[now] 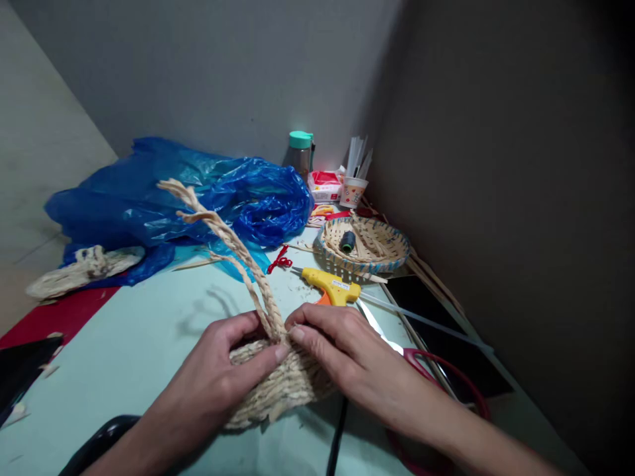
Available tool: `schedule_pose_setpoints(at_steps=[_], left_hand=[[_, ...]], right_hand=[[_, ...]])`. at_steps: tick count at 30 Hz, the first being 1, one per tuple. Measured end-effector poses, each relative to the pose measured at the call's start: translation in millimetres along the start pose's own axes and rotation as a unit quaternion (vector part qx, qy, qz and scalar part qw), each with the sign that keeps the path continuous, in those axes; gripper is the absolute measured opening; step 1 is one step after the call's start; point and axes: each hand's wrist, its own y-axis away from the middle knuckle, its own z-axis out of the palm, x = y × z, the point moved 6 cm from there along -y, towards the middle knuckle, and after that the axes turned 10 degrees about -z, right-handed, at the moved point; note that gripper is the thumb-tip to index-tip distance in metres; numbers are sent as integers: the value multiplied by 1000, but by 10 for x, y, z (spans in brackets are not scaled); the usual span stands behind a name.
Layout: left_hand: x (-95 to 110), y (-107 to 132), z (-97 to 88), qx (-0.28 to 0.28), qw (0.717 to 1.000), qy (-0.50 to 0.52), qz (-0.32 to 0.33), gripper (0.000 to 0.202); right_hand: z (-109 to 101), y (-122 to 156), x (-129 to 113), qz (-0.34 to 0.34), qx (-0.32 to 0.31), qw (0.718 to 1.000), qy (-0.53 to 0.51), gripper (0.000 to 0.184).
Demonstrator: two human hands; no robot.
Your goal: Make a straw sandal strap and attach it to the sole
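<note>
A woven straw piece (282, 387) made of braided rows lies between my hands, near the front of the table. From its top edge a straw braid (243, 258) sticks up and leans left, with loose strands at its far end. My left hand (223, 360) grips the left side of the piece, thumb on the front near the foot of the braid. My right hand (342, 344) pinches the top edge just right of the braid, thumb and forefinger together. Beyond my right hand lies a yellow glue gun (331, 285) with a clear glue stick in its back.
Red-handled scissors (421, 370) lie partly under my right forearm. A shallow woven basket (387, 248) holds a dark thread spool (348, 242). Blue plastic bags (188, 192) fill the back left. Behind stand a bottle (299, 155) and a paper cup (353, 192) of glue sticks.
</note>
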Motion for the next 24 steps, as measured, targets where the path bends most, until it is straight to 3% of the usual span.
schedule_pose_setpoints(at_steps=[6, 10, 17, 21, 24], left_hand=[[96, 67, -60, 102, 986, -126, 46, 15], [77, 72, -80, 131, 978, -139, 84, 17], [-28, 57, -149, 161, 978, -110, 69, 15], [9, 100, -169, 176, 973, -106, 103, 27], [-17, 93, -195, 182, 974, -100, 95, 28]], right_hand=[[-32, 14, -31, 26, -8, 1000, -6, 24], [-40, 22, -49, 2, 2, 1000, 4, 23], [-231, 22, -78, -99, 164, 981, -7, 12], [-282, 29, -106, -118, 187, 974, -45, 14], [-349, 72, -99, -105, 214, 965, -106, 14]])
